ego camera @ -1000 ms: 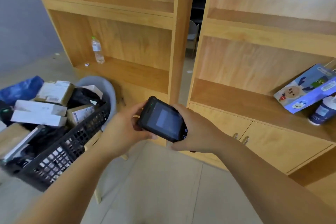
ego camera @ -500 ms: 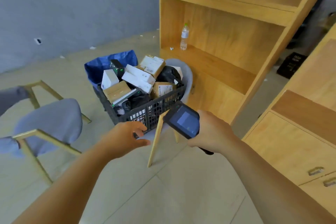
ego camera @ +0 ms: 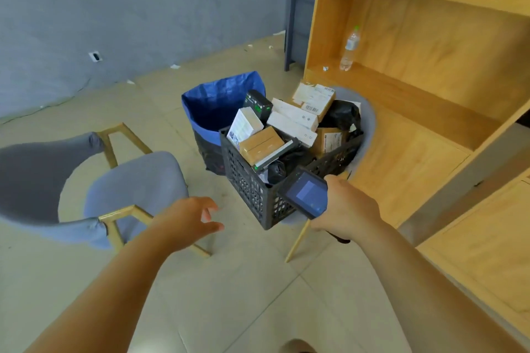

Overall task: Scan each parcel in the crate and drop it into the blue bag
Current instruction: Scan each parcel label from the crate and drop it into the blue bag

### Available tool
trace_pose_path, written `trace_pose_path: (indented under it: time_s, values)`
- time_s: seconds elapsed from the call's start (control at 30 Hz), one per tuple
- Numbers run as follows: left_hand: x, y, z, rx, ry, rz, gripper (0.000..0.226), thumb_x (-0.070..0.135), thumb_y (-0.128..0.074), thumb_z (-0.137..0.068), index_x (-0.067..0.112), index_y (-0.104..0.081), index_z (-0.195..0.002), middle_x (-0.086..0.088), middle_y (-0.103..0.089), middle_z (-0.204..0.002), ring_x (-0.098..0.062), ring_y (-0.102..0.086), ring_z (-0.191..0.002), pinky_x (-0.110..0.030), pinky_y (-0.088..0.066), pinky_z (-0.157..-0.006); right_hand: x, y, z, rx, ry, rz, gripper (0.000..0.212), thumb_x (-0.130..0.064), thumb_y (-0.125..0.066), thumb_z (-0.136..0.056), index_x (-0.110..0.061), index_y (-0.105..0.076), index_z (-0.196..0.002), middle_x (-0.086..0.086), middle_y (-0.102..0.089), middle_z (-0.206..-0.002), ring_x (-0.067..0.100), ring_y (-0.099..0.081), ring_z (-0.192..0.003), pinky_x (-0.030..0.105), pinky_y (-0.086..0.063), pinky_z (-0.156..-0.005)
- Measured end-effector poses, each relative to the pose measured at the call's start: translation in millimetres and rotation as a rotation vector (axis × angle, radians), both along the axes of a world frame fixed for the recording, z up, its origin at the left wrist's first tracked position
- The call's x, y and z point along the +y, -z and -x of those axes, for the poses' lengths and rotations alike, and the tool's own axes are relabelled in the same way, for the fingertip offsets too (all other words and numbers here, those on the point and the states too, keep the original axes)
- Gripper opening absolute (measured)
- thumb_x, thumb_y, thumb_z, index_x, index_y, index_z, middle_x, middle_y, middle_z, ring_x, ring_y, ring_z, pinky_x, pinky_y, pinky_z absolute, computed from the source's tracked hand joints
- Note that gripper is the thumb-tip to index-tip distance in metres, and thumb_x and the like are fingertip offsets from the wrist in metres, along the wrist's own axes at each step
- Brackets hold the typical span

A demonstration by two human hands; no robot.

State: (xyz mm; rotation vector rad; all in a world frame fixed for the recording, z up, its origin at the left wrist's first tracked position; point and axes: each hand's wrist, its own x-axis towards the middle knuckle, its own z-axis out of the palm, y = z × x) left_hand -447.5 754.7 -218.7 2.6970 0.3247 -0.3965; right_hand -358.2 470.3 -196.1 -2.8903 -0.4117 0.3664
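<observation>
- Head view puts the job at its very start, by my reading. The crate (ego camera: 246, 192) is heaped above its rim. The part of the blue bag (ego camera: 218, 100) interior that shows holds no parcel, though its bottom is hidden.
- There is one crate, black and latticed, sitting on the seat of a grey chair (ego camera: 370, 123). One blue bag stands on the floor just beside the crate's far left side, mouth open.
- About ten parcels can be counted on top:
  - one cardboard box with labels (ego camera: 314, 97)
  - two long white boxes (ego camera: 294, 112)
  - one upright white box (ego camera: 245, 125)
  - one black box with green print (ego camera: 258, 103)
  - one plain brown box (ego camera: 261, 143)
  - one brown box with a label (ego camera: 329, 139)
  - one flat pale packet (ego camera: 275, 156)
  - at least two black poly bags (ego camera: 342, 116)
  - more may lie underneath, out of sight
- There is one scanner (ego camera: 308, 195). The right hand (ego camera: 347, 209) has its fingers wrapped round it, screen facing up, with its nose at the crate's near corner.
- The left hand (ego camera: 189, 218) holds nothing. Its fingers are spread and loose above the floor, near the crate but apart from it.
- What is left appears to be everything: each parcel has yet to be lifted, scanned and dropped in the bag.
- Also present are a second grey chair (ego camera: 134, 180) at the left and one water bottle (ego camera: 349, 49) on the wooden shelf (ego camera: 401, 86).
</observation>
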Motion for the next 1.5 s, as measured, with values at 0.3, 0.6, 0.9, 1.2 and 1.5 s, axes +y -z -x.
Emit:
trace_pose_path:
  time_s: [0.3, 0.6, 0.9, 1.2, 1.5]
  values:
    - [76.6, 31.6, -98.3, 0.039, 0.117, -0.18, 0.044, 0.058, -0.056, -0.086, 0.035, -0.054, -0.123, 0.018, -0.054, -0.095, -0.006, -0.05, -0.085, -0.02, -0.037, -0.075, 52.1, 26.0, -89.1, 0.016, 0.137, 0.052, 0.07, -0.043, -0.073, -0.055, -0.018, -0.036, -0.109, -0.005, -0.043, -0.083, 0.019, -0.052, -0.075, 0.028, -0.033, -0.05]
    - [105.8, 37.2, -243.4, -0.134, 0.163, -0.192, 0.06, 0.052, -0.057, -0.088, 0.032, -0.038, -0.141, 0.003, -0.039, -0.144, -0.023, -0.032, -0.131, -0.04, -0.034, -0.106, 91.9, 26.2, -212.1, -0.044, 0.255, 0.022, 0.064, -0.047, -0.075, -0.056, -0.02, -0.037, -0.1, -0.004, -0.043, -0.084, 0.022, -0.05, -0.075, 0.03, -0.038, -0.055]
    - [125.4, 71.5, -356.9, -0.105, 0.279, 0.036, 0.078, 0.043, -0.069, -0.083, 0.027, -0.027, -0.147, 0.0, -0.034, -0.148, -0.025, -0.03, -0.135, -0.042, -0.033, -0.109, 120.6, 39.1, -257.5, -0.021, 0.411, 0.032, 0.081, -0.052, -0.076, -0.053, -0.024, -0.035, -0.118, -0.001, -0.048, -0.099, 0.025, -0.055, -0.088, 0.033, -0.043, -0.063]
    - [134.0, 94.5, -445.3, -0.051, 0.745, 0.035, 0.075, 0.039, -0.069, -0.084, 0.026, -0.031, -0.147, 0.003, -0.027, -0.144, -0.02, -0.038, -0.129, -0.035, -0.041, -0.105, 160.9, 44.7, -257.4, 0.079, 0.675, 0.035, 0.073, -0.051, -0.075, -0.055, -0.023, -0.035, -0.11, -0.002, -0.047, -0.096, 0.021, -0.051, -0.08, 0.034, -0.047, -0.063]
    - [148.3, 88.1, -450.6, -0.072, 0.877, 0.015, 0.063, 0.041, -0.07, -0.081, 0.028, -0.038, -0.134, 0.005, -0.044, -0.135, -0.017, -0.053, -0.113, -0.029, -0.047, -0.085, 177.3, 50.1, -239.0, 0.154, 0.752, 0.023, 0.077, -0.047, -0.077, -0.057, -0.024, -0.034, -0.117, -0.005, -0.045, -0.095, 0.019, -0.051, -0.084, 0.039, -0.051, -0.073]
